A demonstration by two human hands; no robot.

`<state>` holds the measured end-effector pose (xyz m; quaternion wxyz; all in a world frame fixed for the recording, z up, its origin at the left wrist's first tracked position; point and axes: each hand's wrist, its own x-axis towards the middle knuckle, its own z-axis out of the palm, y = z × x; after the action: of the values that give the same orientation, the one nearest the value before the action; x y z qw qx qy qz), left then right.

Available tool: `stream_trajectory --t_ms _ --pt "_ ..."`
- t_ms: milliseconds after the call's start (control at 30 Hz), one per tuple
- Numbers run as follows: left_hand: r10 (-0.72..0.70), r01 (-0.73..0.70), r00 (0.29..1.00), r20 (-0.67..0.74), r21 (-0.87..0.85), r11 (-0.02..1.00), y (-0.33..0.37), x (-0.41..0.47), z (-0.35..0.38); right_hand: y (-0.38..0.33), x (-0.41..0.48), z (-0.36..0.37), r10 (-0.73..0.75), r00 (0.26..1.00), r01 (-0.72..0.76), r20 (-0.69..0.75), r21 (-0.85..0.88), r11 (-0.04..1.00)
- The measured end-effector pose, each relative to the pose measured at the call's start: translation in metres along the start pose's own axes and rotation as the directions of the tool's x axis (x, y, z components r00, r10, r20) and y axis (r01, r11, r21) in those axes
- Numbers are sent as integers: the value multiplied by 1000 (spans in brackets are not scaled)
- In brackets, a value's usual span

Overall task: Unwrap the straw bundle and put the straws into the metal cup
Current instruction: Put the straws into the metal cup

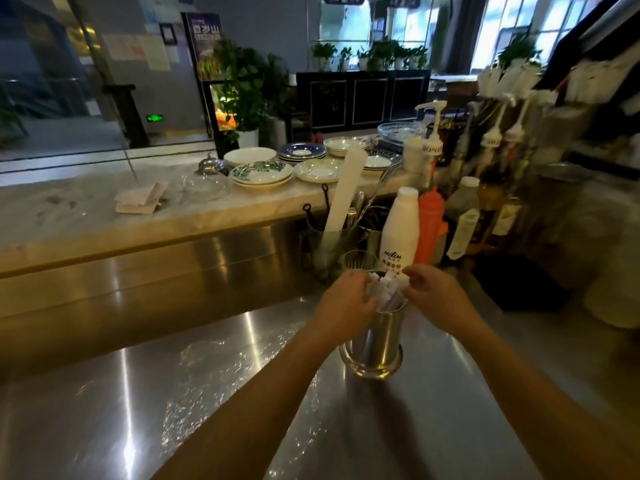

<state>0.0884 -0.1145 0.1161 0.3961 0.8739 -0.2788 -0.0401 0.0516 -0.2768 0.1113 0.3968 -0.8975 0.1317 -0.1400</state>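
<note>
A shiny metal cup (375,344) stands upright on the steel counter (194,403). White paper-wrapped straws (388,289) stick out of its top, leaning slightly. My left hand (343,303) curls around the straws and the cup's rim on the left side. On the right, my right hand (433,294) has its fingertips pinching at the straw tops. The lower part of the straws is hidden inside the cup.
Just behind the cup stand a clear glass (358,261), a white bottle (400,230), an orange squeeze bottle (429,220) and a utensil holder with a tall white roll (344,188). Plates (261,173) and folded napkins (138,199) lie on the raised marble ledge.
</note>
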Motion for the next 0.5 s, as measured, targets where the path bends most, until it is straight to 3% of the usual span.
stream_trajectory --t_ms 100,200,233,333,500 --pt "-199 202 971 137 -13 979 13 25 16 8 5 3 0 993 5 115 -43 999" --pt "-335 311 927 168 151 938 28 44 24 12 10 7 -7 996 18 87 -133 991" --pt "-339 290 918 204 234 928 31 49 25 12 12 8 -8 998 19 68 -160 987" --pt "-306 254 927 218 236 938 31 62 30 8 16 10 -13 997 30 74 -221 975" --pt "-450 423 876 175 169 890 26 69 39 4 21 9 -18 985 41 171 -137 990"
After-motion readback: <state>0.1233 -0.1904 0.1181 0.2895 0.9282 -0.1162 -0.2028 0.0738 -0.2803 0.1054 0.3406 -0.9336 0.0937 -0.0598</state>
